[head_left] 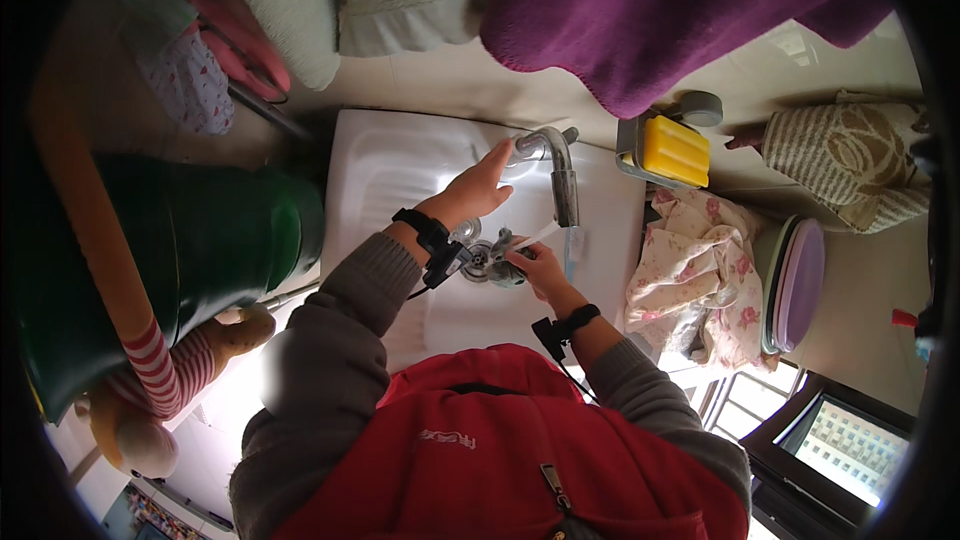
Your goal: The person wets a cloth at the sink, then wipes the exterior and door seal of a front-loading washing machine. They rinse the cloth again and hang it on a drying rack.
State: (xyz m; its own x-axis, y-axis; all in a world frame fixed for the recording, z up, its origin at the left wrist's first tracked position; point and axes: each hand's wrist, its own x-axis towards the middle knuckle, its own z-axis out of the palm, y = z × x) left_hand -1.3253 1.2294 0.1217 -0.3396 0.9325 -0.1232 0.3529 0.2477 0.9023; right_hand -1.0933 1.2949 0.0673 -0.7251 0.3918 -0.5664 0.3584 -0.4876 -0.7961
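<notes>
Over a white ceramic sink (382,180), my left hand (476,187) reaches out with the thumb apart from the fingers. Its fingertips meet the base of a chrome faucet (564,184); nothing shows in its grasp. My right hand (541,267) pinches a wet, crumpled grey cloth (501,262) below the spout. A thin stream of water (538,235) runs from the spout onto the cloth and fingers. The cloth hangs beside the metal drain (475,261), partly covering it. A round metal piece (466,229) lies near the drain, partly behind my left wrist.
A yellow block (676,151), soap or sponge, sits in a grey wall holder (631,146). Floral cloth (705,270) and upright round basins (801,285) stand right. A purple towel (637,7) hangs at the far wall. A large dark green object (217,232) borders the left.
</notes>
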